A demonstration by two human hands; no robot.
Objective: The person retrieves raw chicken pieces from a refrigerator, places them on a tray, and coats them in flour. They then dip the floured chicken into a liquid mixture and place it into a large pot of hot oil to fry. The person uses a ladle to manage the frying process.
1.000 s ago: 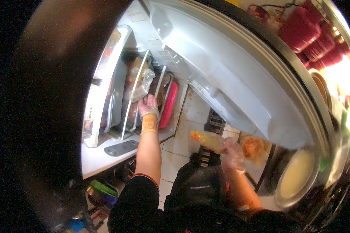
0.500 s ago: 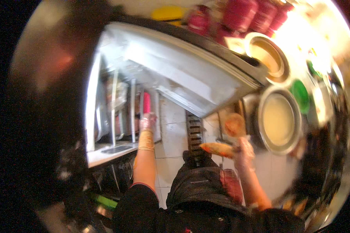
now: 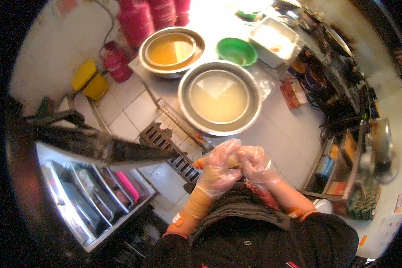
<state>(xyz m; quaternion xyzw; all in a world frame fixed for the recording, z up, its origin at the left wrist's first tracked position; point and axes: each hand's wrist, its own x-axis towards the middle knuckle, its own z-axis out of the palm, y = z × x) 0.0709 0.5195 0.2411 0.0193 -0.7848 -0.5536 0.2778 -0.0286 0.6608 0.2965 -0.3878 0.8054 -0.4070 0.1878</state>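
Note:
My left hand (image 3: 218, 168) and my right hand (image 3: 256, 165), both in clear plastic gloves, meet in front of me, closed on a pale, elongated food bag (image 3: 198, 163) with orange contents at its tip. The left hand covers much of the bag, and my right fingers pinch at its near end. A tan bandage wraps my left wrist. Just beyond my hands is a large steel basin (image 3: 219, 125) with pale liquid. At lower left stands the open fridge (image 3: 87, 243), its shelves holding trays and a pink lid (image 3: 127, 184), below the dark door edge (image 3: 102, 145).
A second basin (image 3: 149, 62) of amber liquid, a green bowl (image 3: 236, 51) and a white tub (image 3: 272, 42) share the worktable (image 3: 149, 78). Pink cylinders (image 3: 134, 20) and a yellow bin (image 3: 90, 78) stand behind. A floor drain (image 3: 165, 147) crosses the tiles; cookware and shelving (image 3: 339, 165) line the right.
The view has turned from the fridge's inside toward the basins. My left hand has left the fridge and joined my right hand on the bag, now held close in front of me.

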